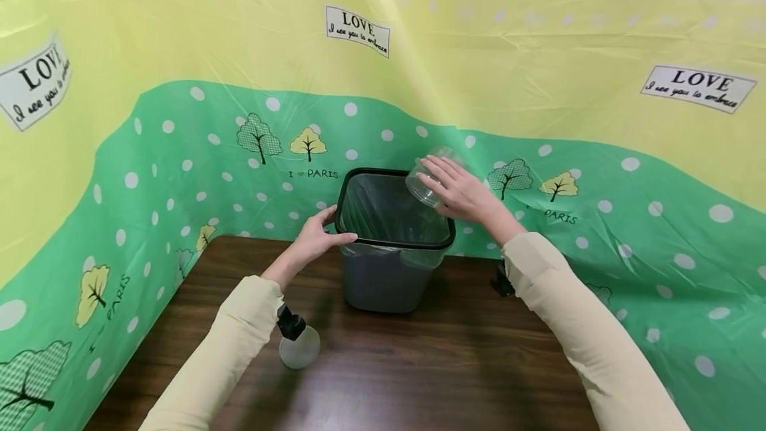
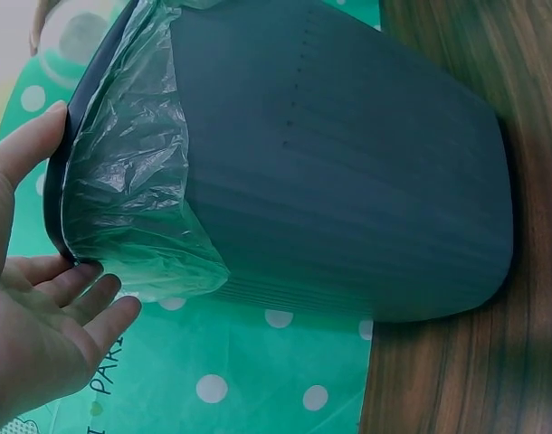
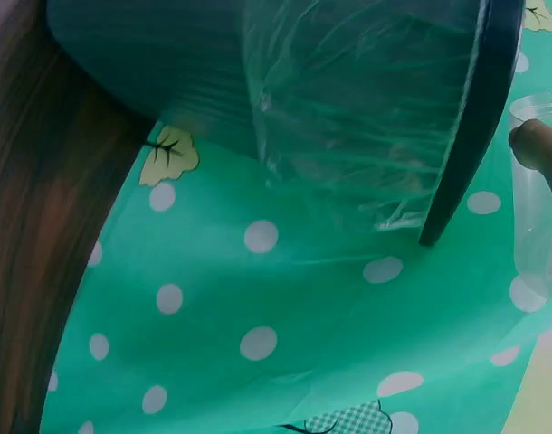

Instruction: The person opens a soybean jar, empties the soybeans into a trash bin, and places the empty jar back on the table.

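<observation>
A dark grey trash bin (image 1: 385, 278) with a black rim stands on the table, lined with a clear plastic bag (image 2: 131, 154) folded over its edge. At its left front corner, my left hand (image 1: 314, 238) holds the rim, thumb along the front and fingers at the side. My right hand (image 1: 463, 195) grips a clear plastic jar (image 1: 421, 186) above the bin's right edge. The jar is tilted with its mouth toward the bin's opening. In the right wrist view, only the thumb (image 3: 540, 149) shows against the jar's wall. No contents are visible in the jar.
A round translucent lid (image 1: 299, 349) lies on the dark wooden table (image 1: 383, 378), near the left wrist. Green and yellow printed cloth (image 1: 299, 118) hangs close behind the bin and along both sides. Black camera mounts (image 1: 290, 322) sit on both wrists.
</observation>
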Tool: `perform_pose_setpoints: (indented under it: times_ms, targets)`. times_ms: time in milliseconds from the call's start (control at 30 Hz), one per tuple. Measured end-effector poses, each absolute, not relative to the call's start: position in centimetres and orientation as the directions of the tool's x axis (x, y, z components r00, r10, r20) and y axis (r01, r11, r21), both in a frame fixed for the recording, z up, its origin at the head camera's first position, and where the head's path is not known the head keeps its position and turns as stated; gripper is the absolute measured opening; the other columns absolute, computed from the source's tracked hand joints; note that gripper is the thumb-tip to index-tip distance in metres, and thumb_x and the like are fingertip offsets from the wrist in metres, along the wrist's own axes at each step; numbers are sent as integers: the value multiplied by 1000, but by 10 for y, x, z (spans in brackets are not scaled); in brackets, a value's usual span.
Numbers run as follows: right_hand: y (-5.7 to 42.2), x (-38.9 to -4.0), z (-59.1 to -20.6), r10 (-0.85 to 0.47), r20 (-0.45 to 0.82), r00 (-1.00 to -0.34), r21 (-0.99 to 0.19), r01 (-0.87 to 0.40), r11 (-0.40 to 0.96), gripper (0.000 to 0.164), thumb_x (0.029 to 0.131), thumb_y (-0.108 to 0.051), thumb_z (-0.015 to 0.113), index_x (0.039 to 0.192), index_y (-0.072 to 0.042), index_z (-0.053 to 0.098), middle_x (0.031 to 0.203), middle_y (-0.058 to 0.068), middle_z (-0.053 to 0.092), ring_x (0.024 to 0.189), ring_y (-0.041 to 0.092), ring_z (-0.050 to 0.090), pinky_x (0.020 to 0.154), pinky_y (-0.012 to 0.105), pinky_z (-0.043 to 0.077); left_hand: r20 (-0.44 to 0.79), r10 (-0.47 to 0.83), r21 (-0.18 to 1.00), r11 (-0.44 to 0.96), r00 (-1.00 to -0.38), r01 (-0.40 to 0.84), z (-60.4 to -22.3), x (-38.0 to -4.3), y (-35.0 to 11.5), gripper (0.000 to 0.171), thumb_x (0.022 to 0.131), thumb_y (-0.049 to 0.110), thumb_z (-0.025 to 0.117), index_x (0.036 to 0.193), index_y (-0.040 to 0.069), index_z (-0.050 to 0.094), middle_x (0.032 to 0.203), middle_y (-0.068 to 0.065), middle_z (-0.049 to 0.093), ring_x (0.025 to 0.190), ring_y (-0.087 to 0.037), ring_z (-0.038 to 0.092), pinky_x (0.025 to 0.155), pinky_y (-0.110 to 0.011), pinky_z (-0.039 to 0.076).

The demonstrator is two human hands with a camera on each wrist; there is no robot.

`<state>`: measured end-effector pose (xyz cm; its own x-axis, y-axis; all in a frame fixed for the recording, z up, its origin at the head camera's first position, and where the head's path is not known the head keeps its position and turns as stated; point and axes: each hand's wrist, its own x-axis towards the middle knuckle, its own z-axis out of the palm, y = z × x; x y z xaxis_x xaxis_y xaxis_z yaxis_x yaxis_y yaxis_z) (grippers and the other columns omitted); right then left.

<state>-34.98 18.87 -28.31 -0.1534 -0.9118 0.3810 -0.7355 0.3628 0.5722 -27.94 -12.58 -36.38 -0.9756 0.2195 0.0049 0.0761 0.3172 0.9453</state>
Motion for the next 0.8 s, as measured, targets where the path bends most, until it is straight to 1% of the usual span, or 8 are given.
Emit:
perform_pose_setpoints:
  times_ms: [133,267,433,500,567,700,733,800]
  targets:
    - [197,-348,-285,-862,474,-177,490,-761,426,86,58,-20,81,129,2,39,133,26,39,125,39,35,103,46,28,2,226,948,308,-974,73,-363,-280,-126,85,80,21,70,145,5,18,147,-17,22,135,-30,20,102,-47,30]
    - [210,-343,-286,-782,585,-214,400,-763,507,91,52,-22,85,128,2,41,133,23,41,122,38,38,100,47,34,12,230,947,310,-973,85,-364,-280,-125,85,80,23,70,145,5,19,147,-17,23,134,-29,21,103,-47,29]
    - [232,-331,-287,-716,643,-273,327,-747,579,93,49,-25,85,128,1,43,130,22,44,120,37,41,94,50,39,25,216,939,330,-976,97,-363,-277,-124,85,79,27,71,145,7,21,146,-14,27,133,-26,24,103,-44,31]
    - [243,-326,-288,-705,646,-293,310,-743,593,92,50,-27,83,128,1,43,129,22,45,119,37,42,93,50,39,29,212,935,339,-977,102,-363,-276,-124,85,79,28,71,144,7,21,145,-14,27,133,-26,24,102,-44,31]
    - [254,-319,-291,-702,642,-309,299,-742,600,88,58,-37,79,129,1,43,128,23,45,119,37,42,93,51,39,31,206,934,342,-978,101,-363,-276,-125,84,79,28,70,144,7,22,145,-14,28,133,-26,25,102,-45,31]
    - [274,-305,-301,-666,659,-350,239,-742,626,81,71,-55,60,126,3,46,127,21,46,116,37,44,86,53,43,30,203,934,343,-979,100,-364,-277,-125,84,79,28,71,144,8,22,145,-13,28,133,-26,24,102,-45,32]
    - [278,-300,-304,-647,666,-372,211,-738,641,81,73,-58,56,126,2,46,127,21,46,115,37,44,84,53,44,29,206,934,344,-978,100,-365,-277,-125,84,79,28,71,144,8,22,145,-13,28,133,-26,24,102,-45,32]
    - [288,-291,-312,-598,681,-423,148,-720,678,83,70,-57,59,127,2,45,127,21,46,113,38,46,77,54,46,27,209,933,347,-978,100,-365,-277,-125,84,79,28,70,144,8,22,145,-13,27,134,-26,23,102,-45,32]
